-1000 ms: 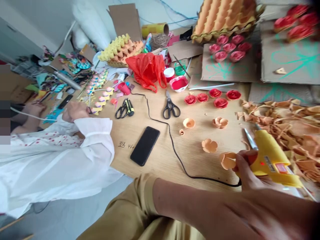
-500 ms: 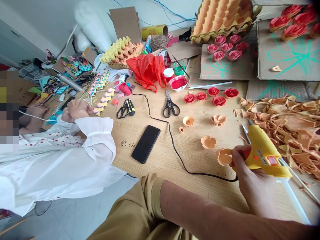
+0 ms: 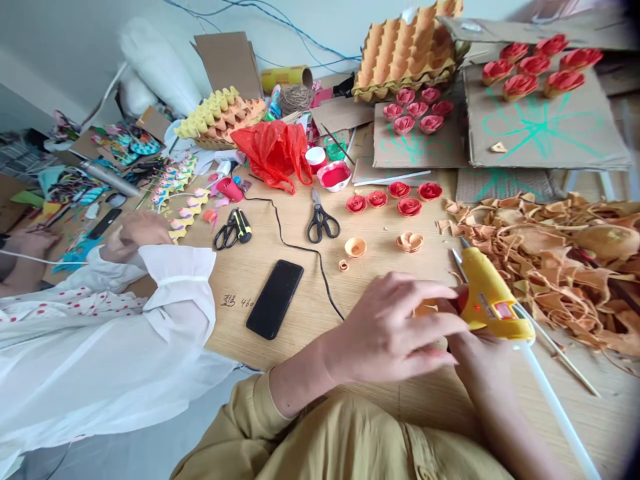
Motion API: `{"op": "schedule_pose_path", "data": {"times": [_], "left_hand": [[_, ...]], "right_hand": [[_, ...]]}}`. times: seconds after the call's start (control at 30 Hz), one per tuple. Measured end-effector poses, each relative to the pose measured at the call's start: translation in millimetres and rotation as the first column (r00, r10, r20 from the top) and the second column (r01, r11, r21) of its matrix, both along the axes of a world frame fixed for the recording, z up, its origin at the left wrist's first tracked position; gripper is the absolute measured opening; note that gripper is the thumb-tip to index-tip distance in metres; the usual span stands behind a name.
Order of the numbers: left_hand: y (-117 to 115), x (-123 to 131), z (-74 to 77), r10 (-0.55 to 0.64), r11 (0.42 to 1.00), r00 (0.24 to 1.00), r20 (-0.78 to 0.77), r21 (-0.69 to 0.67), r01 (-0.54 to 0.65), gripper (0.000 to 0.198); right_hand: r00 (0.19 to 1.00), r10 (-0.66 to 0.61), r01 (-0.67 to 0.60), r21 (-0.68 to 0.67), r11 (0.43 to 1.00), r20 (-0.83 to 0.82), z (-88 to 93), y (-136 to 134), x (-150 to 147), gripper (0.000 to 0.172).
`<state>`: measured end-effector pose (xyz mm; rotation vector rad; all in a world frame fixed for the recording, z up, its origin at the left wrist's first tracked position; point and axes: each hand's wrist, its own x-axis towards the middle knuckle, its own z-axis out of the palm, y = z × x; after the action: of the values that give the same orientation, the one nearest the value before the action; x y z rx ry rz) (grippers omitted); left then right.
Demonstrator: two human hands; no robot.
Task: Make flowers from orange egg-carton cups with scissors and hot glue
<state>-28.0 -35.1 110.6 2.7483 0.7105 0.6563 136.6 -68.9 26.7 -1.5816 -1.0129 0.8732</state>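
Note:
My left hand [image 3: 387, 327] reaches across the table with its fingers spread, just in front of my right hand [image 3: 483, 363]. Gripped in my right hand is a yellow hot glue gun [image 3: 493, 300], its nozzle up and a pale glue stick out of its back end. Part of an orange petal piece [image 3: 425, 310] shows between my left fingers, close to my right fingers. Whether the left fingers touch it I cannot tell. Behind my hands are an orange petal cup [image 3: 355, 247], a layered petal cup [image 3: 410, 241] and a small rolled bud [image 3: 343, 265].
A phone [image 3: 275, 300], scissors [image 3: 323, 220] and a black cord [image 3: 310, 250] lie to the left. Orange scraps [image 3: 565, 260] are heaped at right. Red flowers [image 3: 410, 207] and flower-bearing cardboard [image 3: 545, 127] stand behind. A co-worker in a white sleeve [image 3: 175, 287] sits at left.
My left hand has swung in from the lower right to beside the glue gun, covering the petal pieces there. The view has shifted slightly to the right.

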Motion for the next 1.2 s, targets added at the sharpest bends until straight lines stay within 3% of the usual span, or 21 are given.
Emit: {"op": "schedule_pose_path", "data": {"times": [0.07, 0.13, 0.2, 0.3, 0.4, 0.5, 0.53, 0.57, 0.63, 0.7, 0.77, 0.83, 0.93, 1.07, 1.2], "left_hand": [[5.0, -10.4, -15.1, 0.054, 0.994, 0.998, -0.032, 0.092, -0.050, 0.032], [6.7, -16.2, -26.6, 0.062, 0.978, 0.997, -0.036, 0.201, -0.054, 0.018], [7.6, -16.8, -32.1, 0.036, 0.956, 0.999, -0.029, 0.294, -0.026, 0.012], [10.9, -13.3, -31.8, -0.016, 0.944, 0.999, -0.044, 0.328, 0.030, 0.019], [16.4, -9.8, -30.7, -0.026, 0.975, 1.000, 0.012, 0.219, 0.022, 0.016], [22.0, -5.0, -36.7, 0.099, 0.991, 0.958, 0.270, -0.110, -0.072, 0.009], [23.8, -2.8, -40.5, 0.198, 0.955, 0.905, 0.376, -0.283, -0.091, 0.009], [25.6, -0.4, -45.0, 0.328, 0.876, 0.829, 0.453, -0.473, -0.088, 0.012], [29.3, 3.7, -55.2, 0.571, 0.626, 0.651, 0.499, -0.778, 0.048, 0.019], [33.1, 5.6, -65.1, 0.712, 0.413, 0.509, 0.484, -0.875, 0.254, 0.026], [36.7, 4.5, -72.9, 0.804, 0.288, 0.388, 0.451, -0.865, 0.410, 0.032], [39.3, 1.4, -77.5, 0.859, 0.234, 0.300, 0.414, -0.840, 0.490, 0.035], [41.3, -3.6, -78.8, 0.895, 0.215, 0.237, 0.379, -0.829, 0.516, 0.036], [41.5, -5.4, -75.3, 0.910, 0.221, 0.200, 0.364, -0.832, 0.510, 0.038], [40.2, -5.0, -72.9, 0.885, 0.269, 0.234, 0.402, -0.853, 0.447, 0.039]], "right_hand": [[0.994, -0.026, 0.027, 0.008, 1.000, -0.106, 5.3, -0.6, -1.9, 0.022], [0.982, -0.031, 0.031, -0.002, 1.000, -0.188, 8.9, -0.3, -3.0, 0.025], [0.973, -0.028, 0.028, -0.002, 1.000, -0.231, 10.1, 0.5, -3.2, 0.026], [0.973, -0.021, 0.023, 0.006, 1.000, -0.232, 9.5, 1.3, -2.9, 0.025], [0.975, -0.021, 0.028, 0.031, 0.999, -0.222, 8.7, -0.1, -1.3, 0.021], [0.963, -0.010, 0.022, 0.043, 0.999, -0.268, 8.5, -3.2, 1.4, 0.024], [0.959, 0.011, 0.003, 0.050, 0.999, -0.282, 8.3, -4.3, 2.4, 0.025], [0.957, 0.040, -0.022, 0.066, 0.998, -0.288, 8.0, -5.3, 3.2, 0.024], [0.950, 0.131, -0.104, 0.108, 0.989, -0.282, 6.8, -6.9, 4.6, 0.022], [0.938, 0.231, -0.197, 0.150, 0.969, -0.258, 5.4, -8.1, 5.2, 0.021], [0.926, 0.311, -0.275, 0.182, 0.944, -0.214, 4.6, -9.2, 4.8, 0.021], [0.912, 0.371, -0.338, 0.193, 0.921, -0.172, 4.4, -10.7, 3.4, 0.023], [0.890, 0.429, -0.403, 0.170, 0.899, -0.155, 2.4, -14.1, 1.5, 0.024], [0.882, 0.461, -0.447, 0.137, 0.884, -0.094, -3.9, -17.4, 1.8, 0.024], [0.889, 0.457, -0.456, 0.142, 0.878, 0.032, -4.4, -17.0, 3.1, 0.031]]}}
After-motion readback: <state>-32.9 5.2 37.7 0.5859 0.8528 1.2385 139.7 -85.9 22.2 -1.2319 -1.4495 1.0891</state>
